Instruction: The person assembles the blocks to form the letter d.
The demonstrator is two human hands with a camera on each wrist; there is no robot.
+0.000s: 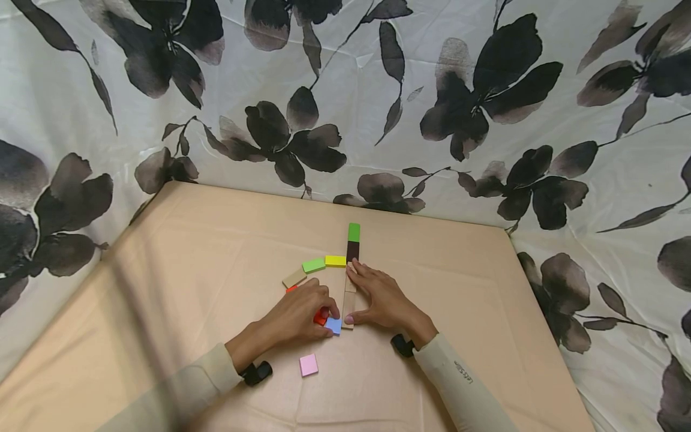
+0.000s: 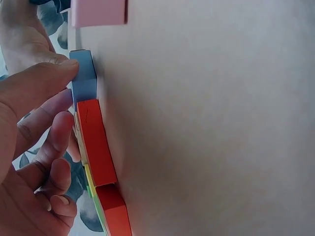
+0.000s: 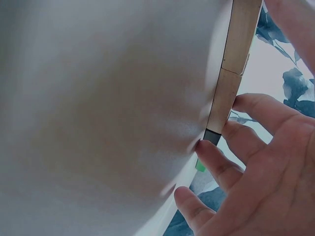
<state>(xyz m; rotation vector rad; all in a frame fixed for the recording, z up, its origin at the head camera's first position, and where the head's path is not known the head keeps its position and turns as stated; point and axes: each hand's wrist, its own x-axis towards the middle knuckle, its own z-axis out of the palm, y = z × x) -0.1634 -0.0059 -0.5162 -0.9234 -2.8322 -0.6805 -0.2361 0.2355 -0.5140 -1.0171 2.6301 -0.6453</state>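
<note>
My left hand (image 1: pixel 294 312) pinches a blue block (image 1: pixel 333 326) between thumb and fingers, close to the lower end of a straight column. That column has plain wooden blocks (image 1: pixel 348 307), a dark block (image 1: pixel 353 251) and a green block (image 1: pixel 354 232) at its far end. Along the wooden blocks lies my right hand (image 1: pixel 385 297), fingers extended and touching their side. Left of the column curves an arc: a yellow block (image 1: pixel 335 261), a light green block (image 1: pixel 314 265), a tan block (image 1: pixel 294 278) and red blocks (image 2: pixel 98 142), partly hidden by the left hand in the head view.
A pink block (image 1: pixel 309 365) lies apart, nearer the body. The table (image 1: pixel 216 240) has a tan cover, and a white cloth with dark flowers (image 1: pixel 378 120) hangs behind it. Both wrists wear black straps with cameras.
</note>
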